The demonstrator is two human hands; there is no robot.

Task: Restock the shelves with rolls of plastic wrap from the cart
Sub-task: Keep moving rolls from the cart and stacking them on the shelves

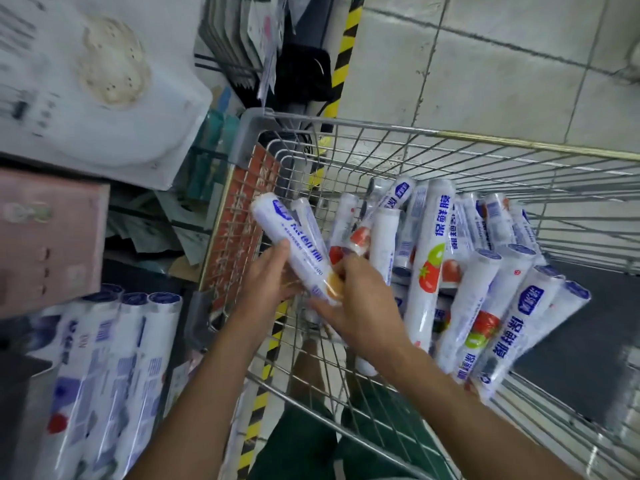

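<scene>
White film with blue print: you held one roll of plastic wrap [294, 244] in both hands above the left end of the cart [381, 147]. Your left hand [268, 277] cupped it from the left, thumb laid along its side; the other fingers curled underneath and were mostly hidden. Your right hand [362, 306] closed on the near end, fingertips [341, 271] bunched together round the tan core. Whether they pinched it or only wrapped it, I could not tell. The roll was tilted, its far end pointing up and away from your fingers.

Just right of your right fingers lay the pile of rolls [429, 244], heaped and leaning in the wire basket, several with tomato pictures. Left of your left fingers, a red panel [239, 216] sat at the cart's end wall. Further left, below your left wrist, shelved rolls [131, 341] stood side by side, dark blue caps up. Well beyond your fingertips ran a yellow-and-black striped strip [343, 53]. Green trousers [301, 441] showed under your forearms through the wire.
</scene>
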